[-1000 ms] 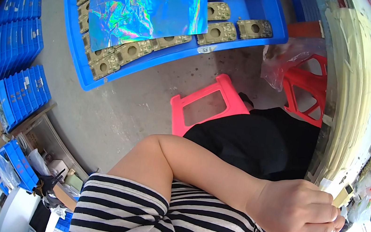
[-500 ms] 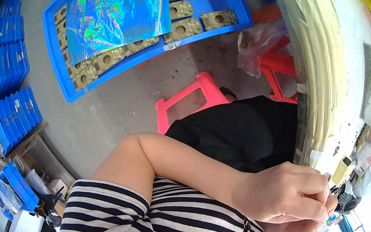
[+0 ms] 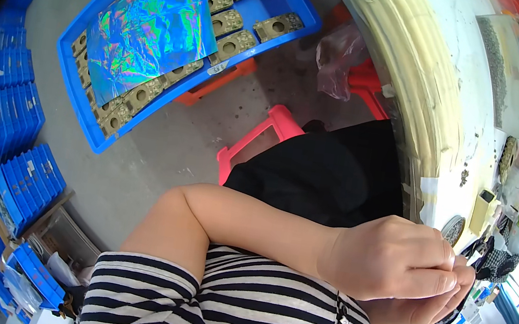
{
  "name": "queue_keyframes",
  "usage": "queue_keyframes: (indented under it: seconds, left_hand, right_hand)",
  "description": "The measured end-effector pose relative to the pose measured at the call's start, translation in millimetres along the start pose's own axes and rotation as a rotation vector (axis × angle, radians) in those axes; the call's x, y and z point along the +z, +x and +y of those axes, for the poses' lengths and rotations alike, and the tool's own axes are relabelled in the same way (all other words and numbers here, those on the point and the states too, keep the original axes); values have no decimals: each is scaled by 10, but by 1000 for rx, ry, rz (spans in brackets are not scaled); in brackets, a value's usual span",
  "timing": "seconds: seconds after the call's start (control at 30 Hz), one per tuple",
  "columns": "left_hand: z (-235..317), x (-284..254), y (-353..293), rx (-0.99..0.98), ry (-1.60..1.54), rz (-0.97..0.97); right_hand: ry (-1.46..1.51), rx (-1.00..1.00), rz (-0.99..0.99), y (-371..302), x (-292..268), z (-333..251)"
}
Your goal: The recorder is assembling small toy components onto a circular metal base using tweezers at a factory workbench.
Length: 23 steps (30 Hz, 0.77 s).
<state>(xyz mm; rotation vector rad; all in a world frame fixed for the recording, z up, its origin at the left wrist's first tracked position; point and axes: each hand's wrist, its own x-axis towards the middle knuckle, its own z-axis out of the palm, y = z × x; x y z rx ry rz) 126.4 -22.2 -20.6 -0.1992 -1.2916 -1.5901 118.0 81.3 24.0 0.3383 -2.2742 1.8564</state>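
Across my body reaches my left hand (image 3: 385,259), its fingers bent and pinched together at the table's edge. Partly covered by it, my right hand (image 3: 410,314) lies just below, with its fingertips meeting the left ones. Whatever sits between the fingertips is hidden or too small to name. Close to the fingers, on the white table, there is a round grey dish-like thing (image 3: 454,229). A small pale yellow box (image 3: 481,212) stands beyond it.
A blue tray (image 3: 184,82) holds several camouflage-patterned cases (image 3: 233,45), partly under a shiny blue iridescent sheet (image 3: 151,34). Pink-red stools (image 3: 256,135) stand on the floor. Stacked blue trays (image 3: 8,107) line the left. The table (image 3: 469,135) has a cream padded edge (image 3: 412,64).
My view has shifted a little, so the tray and table edge sit further left. My hands stay together, and the right fingers show more. The round grey thing shows more fully.
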Motion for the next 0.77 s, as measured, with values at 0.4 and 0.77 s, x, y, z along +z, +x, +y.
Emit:
queue_keyframes:
  seconds: [0.4, 0.77]
  left_hand:
    - [105, 187, -123, -46, -32, -179]
    - [138, 492, -295, -158, -79, -352]
  right_hand:
    - [155, -111, -2, -61, -324, 106]
    - [339, 31, -1, -196, -763, 240]
